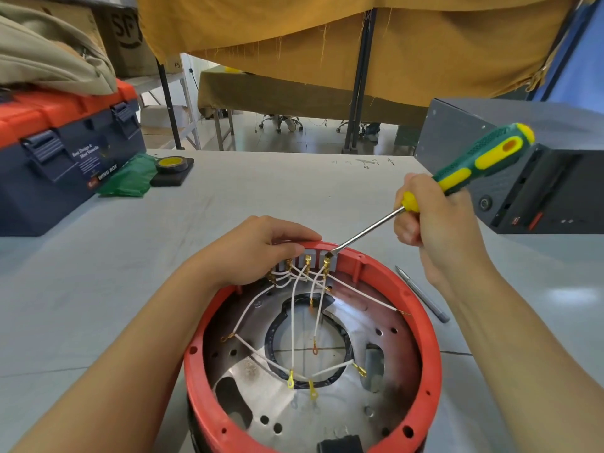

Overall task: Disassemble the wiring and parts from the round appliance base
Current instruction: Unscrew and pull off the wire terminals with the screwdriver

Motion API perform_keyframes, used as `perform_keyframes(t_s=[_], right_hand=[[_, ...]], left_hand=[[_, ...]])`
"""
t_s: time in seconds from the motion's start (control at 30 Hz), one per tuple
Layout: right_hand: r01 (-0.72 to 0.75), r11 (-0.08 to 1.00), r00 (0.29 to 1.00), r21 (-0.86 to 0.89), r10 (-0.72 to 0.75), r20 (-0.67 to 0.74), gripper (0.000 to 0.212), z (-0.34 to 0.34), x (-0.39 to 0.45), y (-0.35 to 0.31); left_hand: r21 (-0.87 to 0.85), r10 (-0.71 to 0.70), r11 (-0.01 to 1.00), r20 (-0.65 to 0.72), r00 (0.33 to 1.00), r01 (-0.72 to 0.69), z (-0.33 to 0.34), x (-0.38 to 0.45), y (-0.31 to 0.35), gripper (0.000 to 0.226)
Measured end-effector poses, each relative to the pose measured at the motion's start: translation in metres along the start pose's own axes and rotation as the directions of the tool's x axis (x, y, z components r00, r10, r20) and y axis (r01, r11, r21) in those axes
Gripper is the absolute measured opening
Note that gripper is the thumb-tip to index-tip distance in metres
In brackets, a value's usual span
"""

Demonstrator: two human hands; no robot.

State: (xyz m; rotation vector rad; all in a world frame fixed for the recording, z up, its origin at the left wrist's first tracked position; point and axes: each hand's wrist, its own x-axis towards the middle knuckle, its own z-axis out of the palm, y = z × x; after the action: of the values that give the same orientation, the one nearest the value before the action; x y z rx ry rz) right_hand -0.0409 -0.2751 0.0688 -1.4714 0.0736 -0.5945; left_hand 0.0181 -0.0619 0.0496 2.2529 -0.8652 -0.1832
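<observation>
Nearest the camera, the round appliance base (421, 308) lies upturned on the grey table (98, 289), its red plastic rim open towards the viewer. Inside it sits a silvery metal plate (284, 407) pierced with holes and a large central opening edged in black. White wires (294, 318) cross over that opening, each ending in a brass ring or spade terminal; several free ends hang loose near the middle and the near side.

At the far rim of the base, the wires run up to a row of grey terminal blocks (309, 261). The left hand (258, 246) rests over the rim there, fingers curled down onto the edge and onto the leftmost terminals, holding the base. The right hand (431, 220) grips a green and yellow screwdriver (470, 165) around the lower part of its handle; the steel shaft slants down to the left, and the tip sits at the rightmost terminal block.

Just right of the base, a grey pen-like tool (421, 294) lies on the table. Farther left stand a navy and orange toolbox (65, 148), a crumpled green bag (130, 178) and a roll of black tape (171, 165) on a dark pad. At the far right sits a grey metal case (536, 191). Beyond the table hangs a mustard cloth (327, 37).
</observation>
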Motion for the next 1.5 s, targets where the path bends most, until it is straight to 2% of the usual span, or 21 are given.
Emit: perform_keyframes(t_s=[0.07,0.2,0.4,0.57,0.67,0.83,0.97,1.1,1.3,1.5], right_hand=[[-0.056,0.998,0.998,0.04,0.057,-0.029,0.048,-0.002,0.003,0.004],[-0.161,0.979,0.983,0.127,0.17,-0.068,0.043,-0.006,0.008,0.01],[-0.279,0.94,0.949,0.196,0.301,-0.094,0.053,-0.008,0.011,0.016],[-0.179,0.972,0.977,0.152,0.194,-0.091,0.049,-0.008,0.005,0.013],[-0.092,0.99,0.992,0.109,0.101,-0.078,0.045,-0.008,-0.001,0.011],[-0.035,0.997,0.996,0.068,0.041,-0.083,0.04,-0.009,-0.006,0.008],[0.013,0.998,0.998,0.055,-0.01,-0.062,0.041,-0.008,-0.01,0.005],[0.077,0.997,0.996,0.029,-0.076,-0.038,0.039,-0.007,-0.015,0.003],[0.123,0.992,0.992,-0.01,-0.124,-0.026,0.037,-0.007,-0.019,0.002],[0.06,0.996,0.998,0.069,-0.057,-0.04,0.039,-0.008,-0.014,0.007]], left_hand=[[-0.001,-0.007,1.0,0.0,1.0,0.007,0.0,0.0,0.0,0.029],[-0.004,-0.001,1.0,0.0,1.0,0.001,0.001,0.0,0.0,0.029],[-0.011,0.015,1.0,-0.008,1.0,-0.015,0.001,-0.001,0.001,0.029],[-0.024,0.022,0.999,-0.002,1.0,-0.022,0.001,-0.002,0.004,0.027],[-0.044,0.052,0.998,-0.01,0.999,-0.052,0.001,-0.005,0.008,0.018],[0.12,0.068,0.991,-0.049,0.996,-0.062,0.0,-0.008,0.019,0.006],[0.193,0.0,0.981,-0.038,0.999,0.007,-0.003,-0.011,0.029,0.006],[0.253,-0.029,0.966,-0.091,0.995,0.051,0.007,-0.012,0.037,0.011],[0.268,-0.061,0.959,-0.125,0.99,0.093,0.022,-0.014,0.044,0.014],[0.269,-0.056,0.96,-0.106,0.993,0.083,0.023,-0.015,0.043,0.014]])
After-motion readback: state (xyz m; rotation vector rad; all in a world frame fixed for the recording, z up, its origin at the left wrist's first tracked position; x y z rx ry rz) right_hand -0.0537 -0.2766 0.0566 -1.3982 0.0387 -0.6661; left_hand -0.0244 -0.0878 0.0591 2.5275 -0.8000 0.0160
